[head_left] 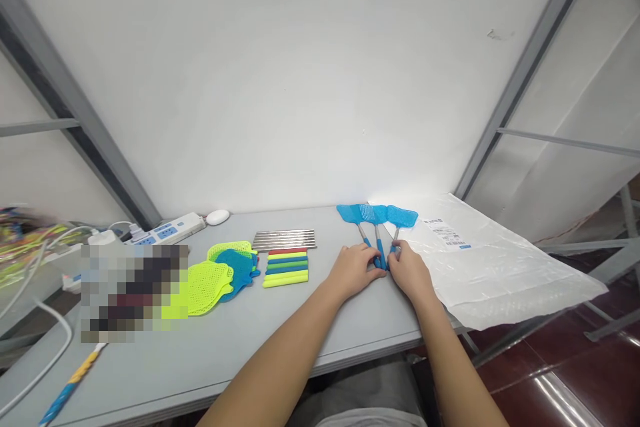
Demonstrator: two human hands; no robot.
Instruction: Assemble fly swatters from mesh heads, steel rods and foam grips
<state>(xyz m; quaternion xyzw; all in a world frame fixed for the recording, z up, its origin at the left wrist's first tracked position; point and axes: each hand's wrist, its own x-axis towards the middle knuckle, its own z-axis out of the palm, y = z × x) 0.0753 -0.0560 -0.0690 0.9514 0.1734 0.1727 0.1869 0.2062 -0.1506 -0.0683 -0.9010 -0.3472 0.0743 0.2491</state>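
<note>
Three blue fly swatters (374, 214) lie fanned out on the table, their mesh heads toward the wall and metal rods running down to blue handles. My left hand (353, 271) curls its fingers and thumb around the left and middle handles near their lower ends. From the other side, my right hand (413, 273) closes on the handle of the right swatter, close against my left fingertips. Fingers partly hide the handle ends. To the left of my hands are a row of yellow, blue, green and red handle tubes (286, 268) and several silver metal rods (284, 239).
Green-yellow mesh swatter heads (204, 288) and a blue one (235, 272) overlap on the left, beside a pixelated patch. A power strip (167, 229), white cable (65, 330) and white oval object (217, 217) sit farther left. A white plastic bag (500, 267) overhangs the table's right edge.
</note>
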